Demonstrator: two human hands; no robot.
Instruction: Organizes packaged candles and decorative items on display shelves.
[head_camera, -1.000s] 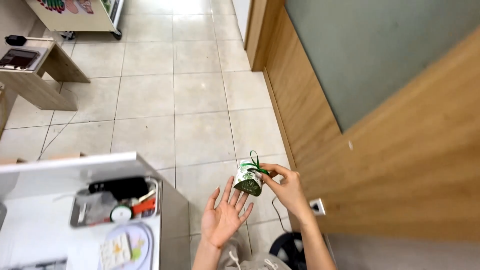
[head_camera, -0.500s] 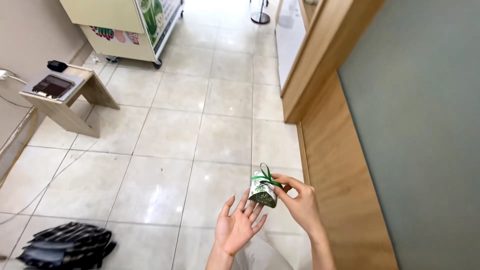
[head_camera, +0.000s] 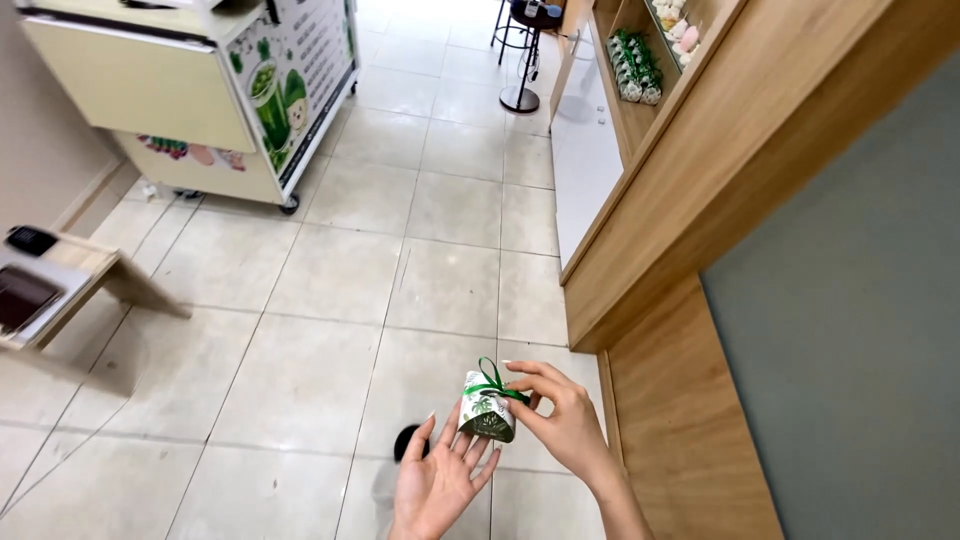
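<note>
Compared w/ the view half a second before, the camera had lifted: more of the floor (head_camera: 330, 290) and the cart (head_camera: 200, 100) w/ green pictures came into view, and the shelf (head_camera: 640, 70) at top right appeared. The hands kept nearly the same arrangement, so the small box was still carried, not put down anywhere.

The small box (head_camera: 486, 412) – white w/ green leaf print and a green ribbon (head_camera: 490, 382) – sat low in the middle, above the tiled floor, near the wood wall (head_camera: 690, 420).

The right hand (head_camera: 562, 420) was closed on the box – fingers pinching it at the ribbon side, wrist bent inward. The left hand (head_camera: 440, 478) was open, palm up, fingers spread, fingertips touching the box from below.
</note>
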